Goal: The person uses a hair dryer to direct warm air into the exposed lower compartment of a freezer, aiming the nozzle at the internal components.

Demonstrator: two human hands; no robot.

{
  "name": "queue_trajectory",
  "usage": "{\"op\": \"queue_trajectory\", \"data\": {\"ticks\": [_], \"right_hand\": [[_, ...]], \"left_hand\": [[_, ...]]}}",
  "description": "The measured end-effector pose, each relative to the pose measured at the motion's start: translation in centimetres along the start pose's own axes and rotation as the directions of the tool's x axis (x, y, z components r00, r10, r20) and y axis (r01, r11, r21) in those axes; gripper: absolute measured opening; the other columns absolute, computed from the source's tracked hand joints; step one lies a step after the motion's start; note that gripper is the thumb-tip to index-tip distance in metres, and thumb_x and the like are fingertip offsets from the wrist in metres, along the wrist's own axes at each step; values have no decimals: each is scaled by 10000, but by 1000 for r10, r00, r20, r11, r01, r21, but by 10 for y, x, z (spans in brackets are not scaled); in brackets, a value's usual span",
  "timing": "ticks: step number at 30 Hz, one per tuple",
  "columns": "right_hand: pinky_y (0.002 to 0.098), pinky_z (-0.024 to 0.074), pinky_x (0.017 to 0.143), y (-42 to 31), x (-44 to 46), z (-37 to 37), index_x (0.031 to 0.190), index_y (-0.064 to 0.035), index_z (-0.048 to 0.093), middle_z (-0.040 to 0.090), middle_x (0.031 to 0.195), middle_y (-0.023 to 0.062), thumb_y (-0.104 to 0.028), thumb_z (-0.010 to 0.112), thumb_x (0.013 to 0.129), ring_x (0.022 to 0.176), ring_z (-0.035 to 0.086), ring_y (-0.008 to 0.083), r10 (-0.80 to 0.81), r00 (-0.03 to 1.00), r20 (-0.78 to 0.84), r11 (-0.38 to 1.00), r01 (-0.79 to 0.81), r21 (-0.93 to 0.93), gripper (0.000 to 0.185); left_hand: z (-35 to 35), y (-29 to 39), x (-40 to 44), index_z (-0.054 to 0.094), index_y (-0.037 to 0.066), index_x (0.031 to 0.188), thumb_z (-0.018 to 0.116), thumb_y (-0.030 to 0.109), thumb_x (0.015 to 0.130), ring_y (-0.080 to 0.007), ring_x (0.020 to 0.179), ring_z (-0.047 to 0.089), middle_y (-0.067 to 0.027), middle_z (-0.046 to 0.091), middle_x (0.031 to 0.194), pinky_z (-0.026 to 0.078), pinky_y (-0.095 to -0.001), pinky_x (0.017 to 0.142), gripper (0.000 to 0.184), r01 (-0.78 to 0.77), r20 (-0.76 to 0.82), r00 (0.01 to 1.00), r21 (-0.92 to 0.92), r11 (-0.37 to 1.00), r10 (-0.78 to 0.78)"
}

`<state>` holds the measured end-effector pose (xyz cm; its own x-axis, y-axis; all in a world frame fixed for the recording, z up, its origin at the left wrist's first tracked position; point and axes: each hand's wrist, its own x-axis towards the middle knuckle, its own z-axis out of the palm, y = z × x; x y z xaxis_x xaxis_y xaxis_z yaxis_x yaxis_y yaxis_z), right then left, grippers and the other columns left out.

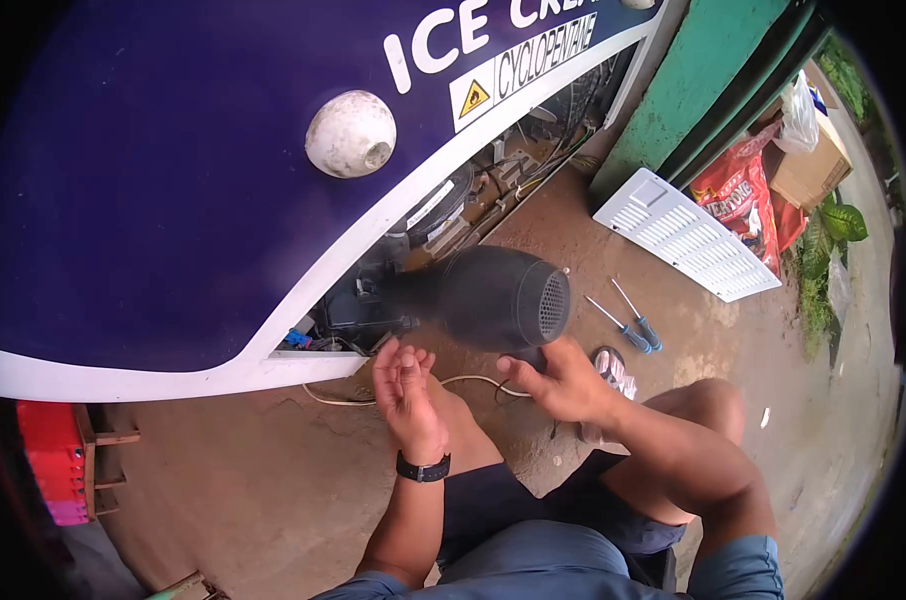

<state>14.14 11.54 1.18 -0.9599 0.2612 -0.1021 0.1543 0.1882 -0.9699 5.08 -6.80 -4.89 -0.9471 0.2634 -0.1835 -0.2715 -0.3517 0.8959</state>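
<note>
A black blower like a hair dryer (pixel 493 298) is in my right hand (pixel 563 380), which is closed round its handle. Its nozzle points left into the open lower compartment of a dark blue ice cream freezer (pixel 173 200). Inside that opening are wires, tubing and a black component (pixel 358 308). My left hand (pixel 409 395), with a black watch on the wrist, is raised just below the nozzle near the compartment's lower edge. Its fingers are apart and slightly curled, and it holds nothing.
Two blue-handled screwdrivers (pixel 641 332) lie on the concrete floor to the right. Beyond them a white vented panel (pixel 683 235) rests by a red bag (pixel 738 195) and a cardboard box (pixel 813 165). A pale cable (pixel 463 379) runs along the floor. Red crates (pixel 51 450) stand at left.
</note>
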Motion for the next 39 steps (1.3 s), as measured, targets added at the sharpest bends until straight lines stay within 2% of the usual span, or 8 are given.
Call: {"op": "queue_trajectory", "data": {"ticks": [3, 9, 15, 22, 27, 31, 33, 39], "right_hand": [[387, 517, 748, 0, 3, 1, 1285, -56, 508, 655, 961, 176, -224, 674, 923, 829, 660, 286, -113, 992, -57, 993, 110, -46, 432], [399, 508, 818, -21, 14, -6, 1338, -66, 480, 653, 1040, 172, -186, 663, 918, 908, 645, 315, -26, 999, 23, 1000, 25, 14, 474], [398, 496, 879, -16, 12, -7, 1356, -72, 470, 644, 1127, 171, -171, 654, 922, 979, 638, 310, -85, 995, 51, 995, 83, 46, 482], [389, 481, 937, -22, 8, -12, 1446, -97, 407, 620, 1227, 181, -198, 658, 935, 1086, 621, 285, 113, 986, 120, 963, -138, 230, 578], [374, 466, 963, -22, 10, -7, 1481, -114, 349, 619, 1226, 175, -194, 652, 947, 1101, 602, 259, -7, 999, 31, 973, 0, 231, 619], [388, 460, 980, -10, 9, -1, 1468, -102, 361, 614, 1241, 190, -171, 652, 942, 1128, 604, 304, 40, 994, 98, 975, -60, 213, 606], [409, 458, 990, 0, 8, 1, 1446, -79, 375, 600, 1265, 207, -155, 653, 935, 1155, 596, 353, -163, 983, 86, 986, 159, 54, 586], [422, 426, 1039, -4, 0, -2, 1451, -70, 350, 550, 1327, 230, -171, 647, 940, 1242, 538, 382, -53, 994, 99, 998, 52, 20, 600]], "left_hand": [[8, 7, 11, 353, 13, 1478, 573, 213, 1017, -209, 1212, 524, -125, 507, 1349, 397, -385, 1098, 548, -284, -186, 928, 202, 937, 322], [16, 12, 43, 410, 9, 1366, 629, 181, 993, -177, 1151, 542, -80, 565, 1258, 429, -328, 1038, 466, -203, -144, 973, -139, 969, 183], [32, -13, 55, 467, 5, 1226, 643, 177, 987, -140, 1045, 561, -58, 594, 1149, 460, -295, 947, 344, -265, -358, 894, 64, 962, 270], [26, -7, 72, 474, -7, 1255, 605, 126, 987, -142, 997, 563, -62, 585, 1166, 462, -291, 913, 327, -373, -300, 877, 69, 925, 376], [8, -10, 87, 509, 77, 1241, 555, 183, 984, -145, 1076, 560, -44, 585, 1195, 426, -275, 895, 281, -415, -226, 866, 176, 893, 447], [-1, -13, 91, 438, 9, 1358, 500, 115, 1006, -165, 1112, 522, -82, 552, 1252, 402, -309, 998, 372, -338, -274, 888, 158, 928, 370], [4, -8, 89, 435, 30, 1373, 514, 152, 1009, -150, 1125, 512, -73, 545, 1262, 394, -308, 993, 392, -328, -233, 918, 10, 945, 321], [-14, -12, 90, 391, 29, 1423, 539, 189, 1007, -131, 1086, 527, -50, 569, 1245, 400, -279, 935, 470, -258, -214, 945, -28, 966, 247]]}}
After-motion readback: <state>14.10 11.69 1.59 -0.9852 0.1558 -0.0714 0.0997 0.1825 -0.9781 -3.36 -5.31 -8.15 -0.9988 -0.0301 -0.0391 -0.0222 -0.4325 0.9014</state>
